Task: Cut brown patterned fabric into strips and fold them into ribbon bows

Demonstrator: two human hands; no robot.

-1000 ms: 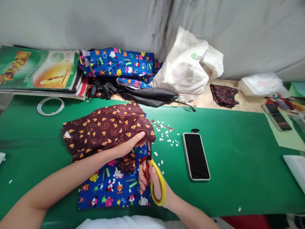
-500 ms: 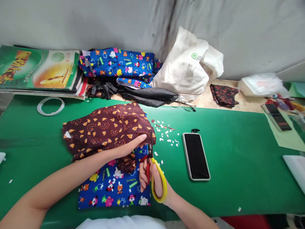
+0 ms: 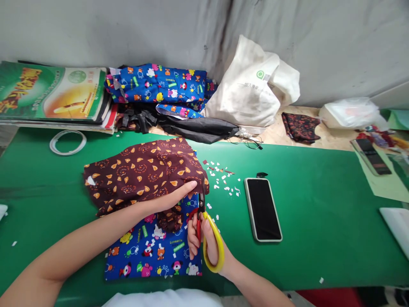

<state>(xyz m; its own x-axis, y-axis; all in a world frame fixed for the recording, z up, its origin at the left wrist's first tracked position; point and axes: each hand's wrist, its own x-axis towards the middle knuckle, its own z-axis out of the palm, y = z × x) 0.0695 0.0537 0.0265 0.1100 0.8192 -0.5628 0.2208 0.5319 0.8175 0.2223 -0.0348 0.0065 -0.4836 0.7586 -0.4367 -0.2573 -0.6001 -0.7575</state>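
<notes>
Cutting: scissors (image 3: 207, 228) edged forward beside left fingertips (image 3: 192, 184).
Right hand (image 3: 198, 242): fingers curled through handles.
Left hand (image 3: 172, 198): pinching brown fabric (image 3: 140, 172) edge.

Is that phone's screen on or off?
Dark, so it looks off: the phone lies face up on the green table, its screen plain black, nothing lit.

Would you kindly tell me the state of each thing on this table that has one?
brown fabric: bunched, held by left hand.
scissors: gripped by right hand, blades at brown fabric's edge.
blue fabric: flat, partly under brown fabric.
phone: face up, screen dark.
white bag: slumped against wall.
</notes>
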